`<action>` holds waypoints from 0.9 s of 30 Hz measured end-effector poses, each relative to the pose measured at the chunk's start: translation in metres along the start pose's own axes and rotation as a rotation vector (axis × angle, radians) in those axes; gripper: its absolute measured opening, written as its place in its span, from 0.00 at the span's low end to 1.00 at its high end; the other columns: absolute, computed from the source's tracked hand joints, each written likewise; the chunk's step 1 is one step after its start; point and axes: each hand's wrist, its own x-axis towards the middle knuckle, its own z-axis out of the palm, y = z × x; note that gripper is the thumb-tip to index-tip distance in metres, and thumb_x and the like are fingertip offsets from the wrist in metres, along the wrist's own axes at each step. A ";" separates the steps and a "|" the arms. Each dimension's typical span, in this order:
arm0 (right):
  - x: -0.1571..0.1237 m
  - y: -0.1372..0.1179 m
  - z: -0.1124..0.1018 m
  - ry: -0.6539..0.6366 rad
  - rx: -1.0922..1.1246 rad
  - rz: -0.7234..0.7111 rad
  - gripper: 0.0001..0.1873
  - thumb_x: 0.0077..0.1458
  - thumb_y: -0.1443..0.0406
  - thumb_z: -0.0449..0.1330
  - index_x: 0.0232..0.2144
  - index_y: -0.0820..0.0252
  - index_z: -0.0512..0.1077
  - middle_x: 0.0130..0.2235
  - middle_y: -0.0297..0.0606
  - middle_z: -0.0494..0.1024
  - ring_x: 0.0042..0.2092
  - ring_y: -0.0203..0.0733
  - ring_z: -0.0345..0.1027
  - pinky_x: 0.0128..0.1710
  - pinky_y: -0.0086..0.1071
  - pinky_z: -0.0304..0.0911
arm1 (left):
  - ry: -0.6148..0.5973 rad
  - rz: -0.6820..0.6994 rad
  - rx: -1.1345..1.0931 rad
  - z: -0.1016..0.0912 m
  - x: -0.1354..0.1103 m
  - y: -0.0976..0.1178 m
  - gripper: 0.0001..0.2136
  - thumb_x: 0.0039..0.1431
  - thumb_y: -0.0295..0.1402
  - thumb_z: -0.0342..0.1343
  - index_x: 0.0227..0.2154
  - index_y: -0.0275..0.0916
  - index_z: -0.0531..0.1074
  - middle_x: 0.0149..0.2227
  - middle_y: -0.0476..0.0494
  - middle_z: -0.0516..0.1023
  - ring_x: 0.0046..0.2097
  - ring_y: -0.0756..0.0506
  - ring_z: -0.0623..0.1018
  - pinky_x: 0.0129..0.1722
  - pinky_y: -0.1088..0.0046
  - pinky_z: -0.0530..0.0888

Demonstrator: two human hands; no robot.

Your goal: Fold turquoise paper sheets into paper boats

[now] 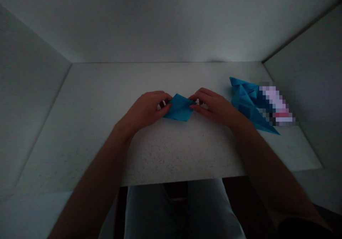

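A small folded sheet of blue origami paper (180, 108) is held between my two hands, just above or on the white tabletop; I cannot tell which. My left hand (151, 107) pinches its left edge between thumb and fingers. On the opposite side, my right hand (211, 105) has thumb and fingertips closed on the right corner. The paper has a roughly diamond-like outline with flat faces. Beyond my right wrist lie several folded blue paper pieces (244, 98) with pointed tips, partly hidden by my forearm.
A pixelated pale item (279, 107) sits beside the folded pieces at the right. White walls enclose the speckled tabletop (171, 157) at the back, left and right. The table's front edge runs above my legs (173, 210).
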 end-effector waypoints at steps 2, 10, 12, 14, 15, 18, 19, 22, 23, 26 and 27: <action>-0.001 -0.002 -0.001 0.009 0.068 0.028 0.23 0.73 0.51 0.63 0.63 0.54 0.76 0.49 0.46 0.83 0.42 0.49 0.77 0.44 0.43 0.72 | 0.045 -0.018 -0.059 0.000 0.001 -0.001 0.08 0.71 0.35 0.59 0.45 0.40 0.82 0.40 0.44 0.85 0.37 0.46 0.82 0.41 0.68 0.77; -0.002 -0.010 -0.010 0.084 0.267 0.021 0.29 0.65 0.49 0.72 0.64 0.48 0.75 0.45 0.38 0.82 0.36 0.41 0.71 0.36 0.36 0.70 | 0.153 -0.192 -0.413 0.004 -0.001 0.000 0.24 0.65 0.35 0.66 0.62 0.45 0.68 0.42 0.48 0.84 0.34 0.48 0.85 0.30 0.76 0.75; 0.001 -0.012 -0.005 0.138 0.323 0.064 0.20 0.71 0.53 0.67 0.60 0.48 0.77 0.40 0.35 0.80 0.34 0.40 0.70 0.34 0.35 0.68 | 0.163 -0.170 -0.487 0.005 -0.001 0.001 0.21 0.66 0.37 0.66 0.59 0.46 0.69 0.41 0.49 0.83 0.32 0.50 0.83 0.27 0.78 0.72; 0.004 -0.014 0.002 0.205 0.408 0.094 0.19 0.72 0.54 0.66 0.60 0.48 0.75 0.37 0.32 0.77 0.33 0.39 0.69 0.34 0.35 0.67 | 0.194 -0.155 -0.551 0.006 -0.001 0.001 0.15 0.71 0.42 0.64 0.55 0.45 0.71 0.40 0.48 0.82 0.30 0.51 0.81 0.26 0.78 0.71; 0.005 -0.014 0.005 0.234 0.455 0.106 0.19 0.71 0.53 0.66 0.61 0.47 0.74 0.36 0.31 0.75 0.33 0.39 0.69 0.33 0.34 0.66 | 0.209 -0.149 -0.579 0.006 0.000 0.001 0.15 0.72 0.44 0.63 0.54 0.45 0.71 0.41 0.48 0.82 0.30 0.51 0.81 0.26 0.78 0.71; 0.007 -0.014 0.011 0.297 0.562 0.125 0.17 0.71 0.53 0.66 0.57 0.46 0.72 0.33 0.28 0.71 0.30 0.38 0.65 0.30 0.33 0.63 | 0.220 -0.113 -0.558 0.004 0.000 0.003 0.20 0.66 0.48 0.69 0.53 0.44 0.73 0.49 0.44 0.83 0.34 0.50 0.82 0.31 0.75 0.76; 0.008 -0.013 0.012 0.312 0.577 0.131 0.14 0.72 0.53 0.66 0.54 0.46 0.72 0.33 0.28 0.70 0.30 0.38 0.65 0.30 0.33 0.63 | 0.211 -0.095 -0.508 0.004 0.000 0.003 0.21 0.63 0.48 0.72 0.52 0.44 0.75 0.50 0.43 0.84 0.36 0.50 0.82 0.33 0.75 0.78; 0.008 -0.015 0.009 0.346 0.571 0.155 0.10 0.71 0.54 0.65 0.49 0.49 0.75 0.36 0.31 0.75 0.34 0.39 0.70 0.35 0.34 0.68 | 0.190 -0.069 -0.342 0.001 0.000 0.005 0.20 0.63 0.46 0.72 0.53 0.43 0.82 0.45 0.44 0.86 0.36 0.49 0.81 0.36 0.72 0.78; 0.008 -0.016 0.008 0.344 0.558 0.165 0.11 0.70 0.54 0.67 0.49 0.50 0.76 0.39 0.34 0.78 0.36 0.40 0.72 0.37 0.35 0.70 | 0.188 -0.071 -0.308 0.001 0.000 0.005 0.20 0.63 0.46 0.72 0.54 0.43 0.83 0.44 0.44 0.87 0.35 0.48 0.80 0.37 0.71 0.78; 0.006 -0.021 0.003 0.301 0.525 0.192 0.22 0.63 0.52 0.74 0.54 0.51 0.79 0.47 0.38 0.83 0.37 0.40 0.75 0.38 0.35 0.73 | 0.173 -0.080 -0.281 0.003 0.000 0.005 0.26 0.61 0.49 0.73 0.59 0.43 0.84 0.48 0.40 0.89 0.36 0.47 0.81 0.36 0.70 0.78; 0.005 -0.023 0.003 0.289 0.520 0.195 0.24 0.62 0.52 0.75 0.56 0.51 0.79 0.48 0.38 0.83 0.37 0.39 0.75 0.37 0.35 0.73 | 0.164 -0.084 -0.286 0.003 0.000 0.005 0.27 0.60 0.49 0.73 0.59 0.43 0.84 0.50 0.39 0.89 0.37 0.46 0.81 0.36 0.69 0.78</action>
